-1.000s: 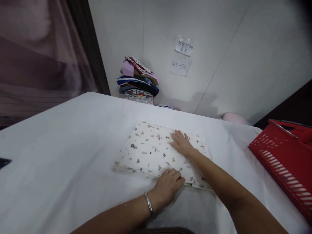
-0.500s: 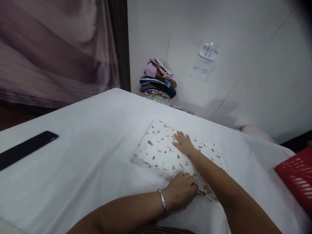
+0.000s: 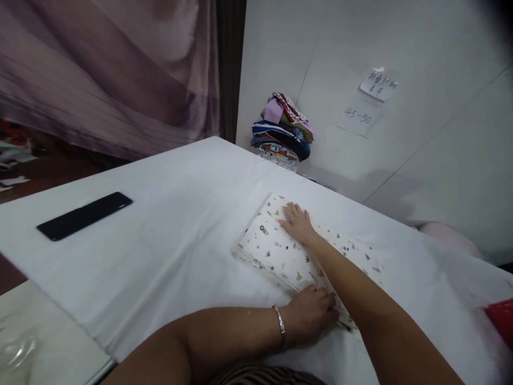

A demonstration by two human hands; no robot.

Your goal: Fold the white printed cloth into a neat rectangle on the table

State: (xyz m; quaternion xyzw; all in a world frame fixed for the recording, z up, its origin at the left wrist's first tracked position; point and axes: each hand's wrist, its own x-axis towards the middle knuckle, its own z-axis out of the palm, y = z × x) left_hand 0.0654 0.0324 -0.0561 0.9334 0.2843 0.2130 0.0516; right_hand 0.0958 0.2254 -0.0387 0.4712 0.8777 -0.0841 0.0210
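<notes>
A folded white cloth (image 3: 276, 255) printed with small grey, green and brown motifs lies on the white-covered table in front of me. My right hand (image 3: 298, 223) rests flat on its upper part, fingers spread, close to the far left edge. At the near edge of the cloth is my left hand (image 3: 313, 314), with a silver bangle on the wrist. Its fingers are curled closed over that edge, and the fingertips are partly hidden. My right forearm crosses above the right part of the cloth. Several layers show along the left near edge.
A black phone-like slab (image 3: 85, 215) lies on the table (image 3: 172, 230) to the left. Behind the far edge stands a stack of folded fabrics (image 3: 282, 131) against the wall. A red basket-like object (image 3: 500, 321) is at the right. A purple curtain (image 3: 120, 69) hangs at left.
The view has turned left, so everything appears further right. My right hand has slid over the cloth toward its far left edge. My left hand remains at the near edge.
</notes>
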